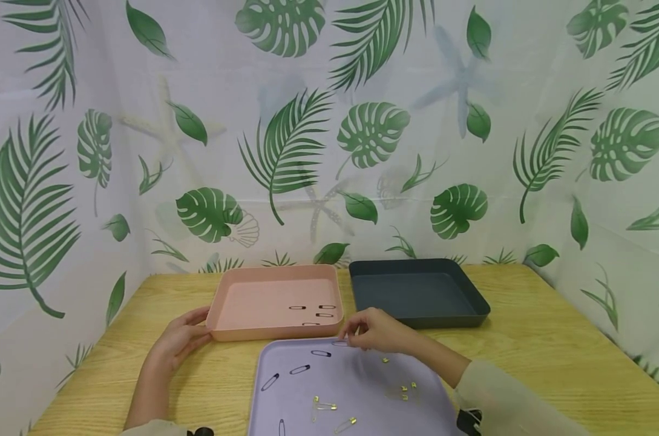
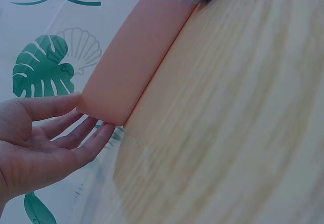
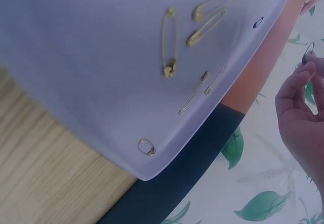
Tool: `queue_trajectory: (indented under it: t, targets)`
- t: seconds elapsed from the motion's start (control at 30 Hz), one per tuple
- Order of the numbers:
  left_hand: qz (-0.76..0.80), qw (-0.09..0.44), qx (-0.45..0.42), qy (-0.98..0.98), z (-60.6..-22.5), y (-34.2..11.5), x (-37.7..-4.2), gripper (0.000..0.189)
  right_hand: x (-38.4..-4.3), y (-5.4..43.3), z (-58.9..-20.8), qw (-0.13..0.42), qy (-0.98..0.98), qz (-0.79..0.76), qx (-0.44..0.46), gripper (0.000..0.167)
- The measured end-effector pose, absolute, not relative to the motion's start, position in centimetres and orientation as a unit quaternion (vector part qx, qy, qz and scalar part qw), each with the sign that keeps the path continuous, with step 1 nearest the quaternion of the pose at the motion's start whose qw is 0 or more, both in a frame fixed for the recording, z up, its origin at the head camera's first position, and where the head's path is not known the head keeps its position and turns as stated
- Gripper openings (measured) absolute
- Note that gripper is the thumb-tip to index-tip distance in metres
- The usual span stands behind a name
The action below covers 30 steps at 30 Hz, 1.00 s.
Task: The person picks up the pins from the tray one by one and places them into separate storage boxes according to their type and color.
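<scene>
My right hand (image 1: pixel 380 330) is over the back edge of the lavender tray (image 1: pixel 356 418), its thumb and fingertips pinching a black safety pin (image 3: pixel 305 59). My left hand (image 1: pixel 179 339) touches the front left corner of the pink tray (image 1: pixel 275 333); in the left wrist view its thumb is at the rim and its extended fingers lie along the corner. Several black safety pins (image 1: pixel 307 367) lie across the lavender tray's left part. Gold safety pins (image 3: pixel 169 71) are scattered over its middle and right. Several black safety pins (image 1: pixel 325 315) rest inside the pink tray at its right.
A dark blue tray (image 1: pixel 416 322) stands right of the pink tray, a small gap between them. All the trays sit on a wooden table (image 1: pixel 552 363). A white leaf-printed cloth (image 1: pixel 318 236) hangs behind the table and along both sides.
</scene>
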<state>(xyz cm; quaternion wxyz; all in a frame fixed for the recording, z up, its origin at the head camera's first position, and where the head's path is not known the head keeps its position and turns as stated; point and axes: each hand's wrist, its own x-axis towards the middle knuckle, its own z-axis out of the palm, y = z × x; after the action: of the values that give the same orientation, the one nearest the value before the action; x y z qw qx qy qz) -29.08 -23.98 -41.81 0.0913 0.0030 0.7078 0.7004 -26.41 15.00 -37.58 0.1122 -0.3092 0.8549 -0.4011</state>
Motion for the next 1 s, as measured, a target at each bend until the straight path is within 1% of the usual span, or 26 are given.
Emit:
queue_trajectory:
  t: [0.23,0.43,0.6,1.0]
  targets:
    - [0.701,0.091,0.000,0.707,-41.9,-24.1,-29.2,0.056,-28.6,14.4,-37.9,0.086,0.864,-0.404,-0.289,0.014]
    - [0.701,0.090,0.003,0.707,-41.9,-24.1,-29.3,0.056,-30.5,14.1,-37.8,0.073,0.878,-0.403,-0.248,0.010]
    - [0.703,0.092,0.003,0.705,-42.0,-24.1,-29.3,0.056,-31.9,13.8,-37.7,0.062,0.883,-0.402,-0.236,0.011]
    - [0.705,0.089,0.003,0.704,-41.7,-24.0,-29.1,0.055,-34.5,12.2,-38.2,0.057,0.895,-0.391,-0.205,0.012]
